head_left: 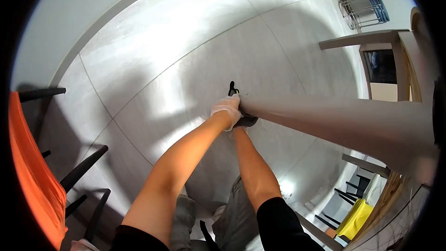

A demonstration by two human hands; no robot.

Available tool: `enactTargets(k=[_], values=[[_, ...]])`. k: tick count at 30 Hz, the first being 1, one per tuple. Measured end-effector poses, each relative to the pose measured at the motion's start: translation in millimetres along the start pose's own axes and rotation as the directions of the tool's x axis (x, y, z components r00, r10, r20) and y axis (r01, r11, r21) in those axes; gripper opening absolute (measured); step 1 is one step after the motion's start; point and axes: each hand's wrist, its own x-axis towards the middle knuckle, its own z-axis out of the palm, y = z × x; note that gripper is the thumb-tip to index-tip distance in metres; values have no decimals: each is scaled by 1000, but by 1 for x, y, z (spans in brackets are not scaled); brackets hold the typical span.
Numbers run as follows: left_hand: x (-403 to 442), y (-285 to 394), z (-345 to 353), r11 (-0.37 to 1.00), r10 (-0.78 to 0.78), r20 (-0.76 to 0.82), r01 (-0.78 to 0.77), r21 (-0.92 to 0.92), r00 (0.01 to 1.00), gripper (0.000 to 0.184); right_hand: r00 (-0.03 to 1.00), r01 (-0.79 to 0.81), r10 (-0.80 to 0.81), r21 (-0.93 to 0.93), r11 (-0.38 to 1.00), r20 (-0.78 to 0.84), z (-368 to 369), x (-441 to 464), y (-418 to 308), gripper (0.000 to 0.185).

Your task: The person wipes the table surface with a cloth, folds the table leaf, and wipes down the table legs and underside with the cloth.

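My left hand, in a thin clear glove, is at the near end of a long grey-beige furniture piece. Its fingers look closed, but what they hold is hidden. A small black object with a yellow spot sticks out just beyond the fingers. Below it, my right hand is mostly hidden; only its clear glove cuff shows, beside a dark rounded object.
Pale floor tiles lie beneath. On the left is an orange chair cover with black legs. A wire rack, wooden furniture and a yellow item near black legs are on the right.
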Motion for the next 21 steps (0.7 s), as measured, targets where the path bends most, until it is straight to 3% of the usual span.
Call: enactTargets(k=[7, 10, 13, 16, 21], values=[[-2, 2, -3, 996, -58, 6, 58, -61, 998, 66, 999, 34, -33, 31, 999, -18, -18, 3, 10, 52], [5, -11, 23, 988, -38, -201, 7, -152, 979, 66, 997, 58, -54, 78, 995, -47, -32, 2, 16, 51], [8, -9, 23, 981, -91, -192, 56, -184, 977, 57, 995, 72, -63, 116, 991, -74, -41, -1, 18, 50], [19, -10, 11, 980, -88, 42, 94, -174, 995, 55, 994, 86, -74, 152, 985, -81, -44, -5, 12, 49], [31, -28, 7, 947, 138, 76, -109, -301, 988, 36, 990, 136, -119, 261, 956, -81, -53, -15, 8, 47]])
